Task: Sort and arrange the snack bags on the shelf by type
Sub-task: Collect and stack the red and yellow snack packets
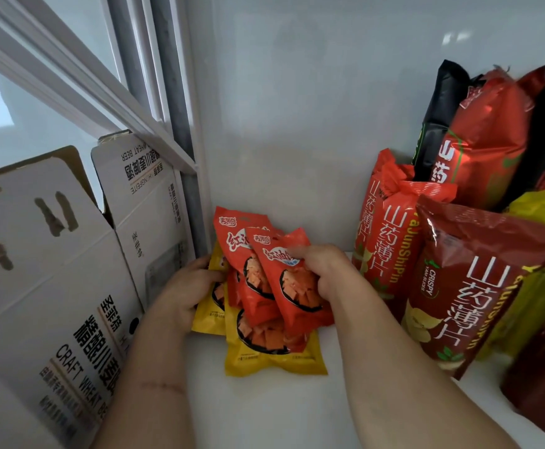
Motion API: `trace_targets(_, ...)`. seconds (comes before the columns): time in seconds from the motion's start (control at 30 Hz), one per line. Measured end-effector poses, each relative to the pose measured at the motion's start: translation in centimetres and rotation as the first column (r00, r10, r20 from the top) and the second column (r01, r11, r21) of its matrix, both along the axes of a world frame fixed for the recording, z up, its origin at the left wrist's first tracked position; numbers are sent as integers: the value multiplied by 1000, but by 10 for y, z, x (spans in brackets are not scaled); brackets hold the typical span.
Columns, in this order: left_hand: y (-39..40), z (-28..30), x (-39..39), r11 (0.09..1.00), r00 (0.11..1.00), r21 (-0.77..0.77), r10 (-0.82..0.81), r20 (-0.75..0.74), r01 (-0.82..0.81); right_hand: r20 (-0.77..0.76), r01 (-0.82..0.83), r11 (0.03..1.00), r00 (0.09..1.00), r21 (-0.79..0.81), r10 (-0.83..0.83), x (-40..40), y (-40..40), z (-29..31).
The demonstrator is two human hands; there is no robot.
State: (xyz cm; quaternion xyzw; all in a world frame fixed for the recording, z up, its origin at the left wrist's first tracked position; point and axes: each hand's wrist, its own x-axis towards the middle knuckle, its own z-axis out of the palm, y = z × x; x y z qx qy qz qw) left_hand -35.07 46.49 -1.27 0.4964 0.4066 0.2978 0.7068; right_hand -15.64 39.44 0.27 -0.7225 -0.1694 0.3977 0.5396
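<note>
Snack bags are lying and standing across the white shelf (pixel 284 413), and the sweep is running from nine o'clock toward three. At nine o'clock a white beer carton (pixel 54 286) is standing with its flaps open, just beside a window frame (pixel 154 102). Next, the left hand (pixel 188 288) is curling its fingers round the left edge of a yellow bag (pixel 208 320), which is sitting at the hand's three o'clock. A second yellow bag (pixel 274 359) is lying flat toward six o'clock of the pile. Two small red bags (pixel 248 264) are overlapping on top of the yellow ones. The right hand (pixel 324 270) is pinching the front red bag (pixel 297 296) near its top, the bag hanging at the hand's seven o'clock. At three o'clock tall red yam-crisp bags (pixel 472 293) are standing upright, well apart from both hands, with a black bag (pixel 439 115) behind them at one o'clock.
</note>
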Motion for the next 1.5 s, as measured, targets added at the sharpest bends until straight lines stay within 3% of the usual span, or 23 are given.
trace_targets(0.17,0,1,0,998,998,26,52,-30,-51,-38,21,998,999,61,-19,1,-3,-1)
trace_targets(0.37,-1,3,1,992,988,86,103,-112,-93,63,-11,995,998,97,5,2,-8,-3)
trace_targets(0.57,-5,5,1,991,985,91,109,-137,-97,41,-96,995,995,21,95,-2,-7,5)
trace_targets(0.73,-5,6,1,990,984,88,119,-135,-108,36,-94,994,995,54,92,-1,-6,2)
trace_targets(1.0,-2,6,-1,984,978,103,157,-140,-143,31,53,992,998,117,-57,10,0,-8)
trace_targets(1.2,-3,8,-1,983,978,115,159,-138,-143,-96,8,996,995,92,0,7,6,-7)
trace_targets(1.5,-12,17,0,990,997,132,54,-55,-47,-68,-89,992,993,94,96,6,16,-5)
